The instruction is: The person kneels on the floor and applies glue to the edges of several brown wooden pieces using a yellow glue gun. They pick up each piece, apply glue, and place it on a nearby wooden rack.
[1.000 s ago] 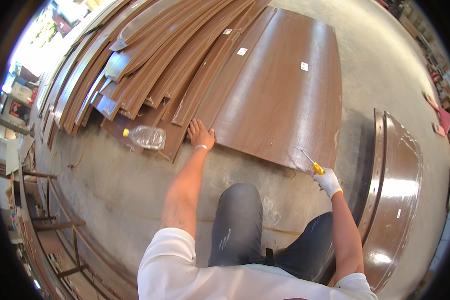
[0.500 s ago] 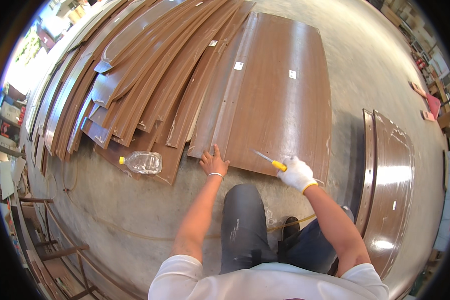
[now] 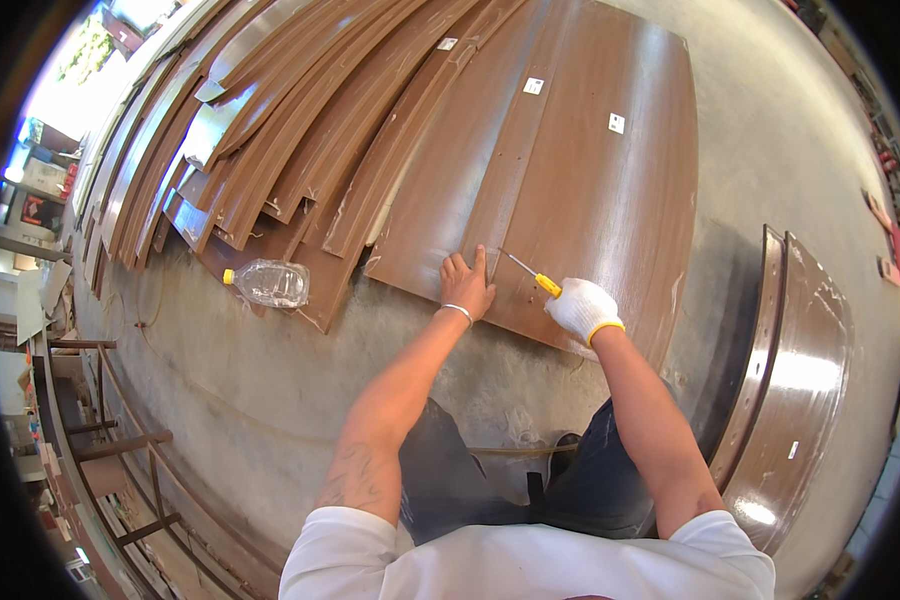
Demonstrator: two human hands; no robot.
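Observation:
My bare left hand (image 3: pixel 468 285) lies on the near edge of a wide brown panel (image 3: pixel 600 210), its index finger stretched out along a raised strip (image 3: pixel 510 170). In a white knit glove, my right hand (image 3: pixel 582 308) grips a screwdriver (image 3: pixel 547 285) by its yellow handle. The metal shaft slants up and left over the panel, its tip just right of my left index finger. Whether the tip touches the panel I cannot tell. Two small white labels stick to the panel farther up.
Many long brown panels (image 3: pixel 360 130) overlap in a stack at the left. A clear bottle with a yellow cap (image 3: pixel 273 284) lies by their near ends. Two more panels (image 3: pixel 785 390) rest at the right. A metal frame (image 3: pixel 125 447) stands at lower left, and a hose (image 3: pixel 515 450) crosses the concrete floor.
The view has shifted. My left hand has moved right onto the raised strip, and the screwdriver's tip now sits close beside its index finger.

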